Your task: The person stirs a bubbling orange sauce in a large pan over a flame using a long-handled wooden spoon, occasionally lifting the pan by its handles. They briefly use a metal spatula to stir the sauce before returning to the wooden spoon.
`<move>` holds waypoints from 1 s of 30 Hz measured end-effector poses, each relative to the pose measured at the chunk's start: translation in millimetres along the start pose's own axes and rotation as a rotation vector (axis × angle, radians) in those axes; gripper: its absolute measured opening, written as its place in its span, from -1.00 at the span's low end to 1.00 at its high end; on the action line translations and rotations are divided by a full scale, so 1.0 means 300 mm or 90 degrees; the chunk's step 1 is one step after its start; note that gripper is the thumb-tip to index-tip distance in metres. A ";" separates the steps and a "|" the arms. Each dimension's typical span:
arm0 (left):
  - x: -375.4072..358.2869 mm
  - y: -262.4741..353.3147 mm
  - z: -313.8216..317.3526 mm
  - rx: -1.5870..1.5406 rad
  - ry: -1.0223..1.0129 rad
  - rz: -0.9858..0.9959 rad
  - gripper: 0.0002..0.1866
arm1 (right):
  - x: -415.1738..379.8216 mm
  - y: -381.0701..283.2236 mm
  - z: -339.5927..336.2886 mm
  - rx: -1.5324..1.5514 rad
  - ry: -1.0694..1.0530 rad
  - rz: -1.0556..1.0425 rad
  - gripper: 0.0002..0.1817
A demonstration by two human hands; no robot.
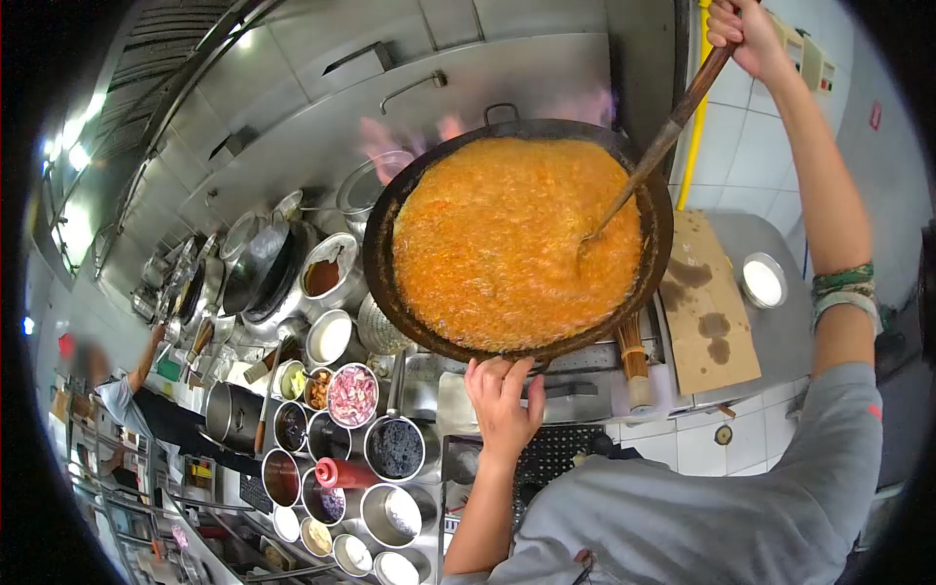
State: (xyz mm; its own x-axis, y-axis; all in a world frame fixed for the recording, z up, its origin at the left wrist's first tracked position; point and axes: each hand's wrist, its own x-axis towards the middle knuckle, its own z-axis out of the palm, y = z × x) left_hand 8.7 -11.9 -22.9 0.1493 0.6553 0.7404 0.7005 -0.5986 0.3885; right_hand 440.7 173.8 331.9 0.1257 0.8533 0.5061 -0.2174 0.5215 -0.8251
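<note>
A large black wok (373, 255) is filled with bubbling orange oily food (517, 239). My left hand (504, 400) is at its near rim, fingers curled on the edge where a loop handle seems to sit. High at the upper right, my right hand (746, 37) is wrapped round the top of a long wooden-handled stirring tool (682, 112). The tool slants down to the left and its metal end dips into the food. What shape that end has is hidden under the surface.
Flames (385, 146) rise behind the wok. A bamboo brush (634, 366), stained cardboard (710, 312) and a bowl of white contents (763, 281) lie right. Several ingredient pots surround a red squeeze bottle (343, 474) left. Another person (146, 400) stands far left.
</note>
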 end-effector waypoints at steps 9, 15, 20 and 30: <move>-0.001 0.001 0.033 0.065 0.012 -0.016 -0.60 | -0.160 0.316 -0.048 0.193 0.035 -0.131 -0.56; 0.007 0.021 0.038 0.095 0.011 -0.038 -0.62 | -0.333 0.490 0.128 0.298 0.052 -0.181 -0.55; 0.007 0.034 0.045 0.112 0.018 -0.058 -0.62 | -0.342 0.609 0.249 0.295 -0.195 -0.209 -0.59; 0.003 0.058 0.036 0.138 0.012 -0.083 -0.62 | 0.098 0.388 0.322 0.164 0.124 -0.234 -0.57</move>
State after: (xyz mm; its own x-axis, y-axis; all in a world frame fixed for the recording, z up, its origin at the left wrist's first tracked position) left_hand 28.4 -16.7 -21.4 0.0365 0.7101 0.7031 0.8468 -0.3956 0.3556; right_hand 325.6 259.0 274.9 0.4129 0.6108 0.6756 -0.3544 0.7911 -0.4986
